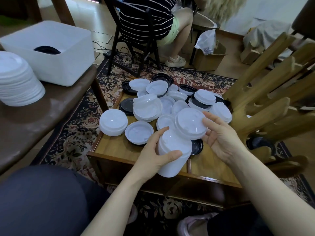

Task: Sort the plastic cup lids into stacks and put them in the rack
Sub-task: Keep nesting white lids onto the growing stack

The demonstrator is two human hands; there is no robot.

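Two hands work over the low wooden bench point(119, 147) in the head view. The left hand point(153, 154) curls its fingers round a stack of white lids point(172, 155), tilted so its open end faces the right hand point(221, 137), whose fingers pinch a single white lid point(189, 125) at its rim, probably to nest it on. Loose lids point(170, 101) lie heaped at twelve o'clock; the wooden rack point(265, 99) stands at two o'clock.

Lids point(170, 103) lay heaped on low desk point(119, 147) at centre; rack point(265, 103) stood just right of it; tub point(56, 48) and lid stack point(17, 80) sat far left on bench point(34, 120).
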